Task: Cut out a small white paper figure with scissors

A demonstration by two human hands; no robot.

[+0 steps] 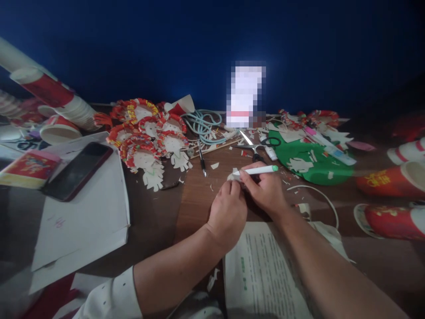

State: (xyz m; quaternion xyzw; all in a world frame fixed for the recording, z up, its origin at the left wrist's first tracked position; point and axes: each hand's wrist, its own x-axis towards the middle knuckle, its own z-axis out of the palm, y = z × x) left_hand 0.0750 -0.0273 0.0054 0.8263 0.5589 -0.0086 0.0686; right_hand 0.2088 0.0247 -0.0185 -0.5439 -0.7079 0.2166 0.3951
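Observation:
A white marker with a green end (259, 170) is gripped in my right hand (266, 190), lying nearly level, its tip pointing left. Just left of it, the fingers of my left hand (229, 214) are curled down around the edge of a small white paper piece (233, 174), mostly hidden by both hands. The marker's tip meets this piece. Beyond my hands lie open scissors (254, 148) and a black pen (202, 160). Below my hands is a printed sheet (255, 270), partly covered by my right forearm.
Paper figures with red rings (149, 137) are heaped at left, beside a light blue cord (204, 126). A dark phone (79, 170) rests on a white box (83, 226). A green disc (315, 164) and red paper cups (388, 181) are at right. A lit, blurred screen (246, 95) stands behind.

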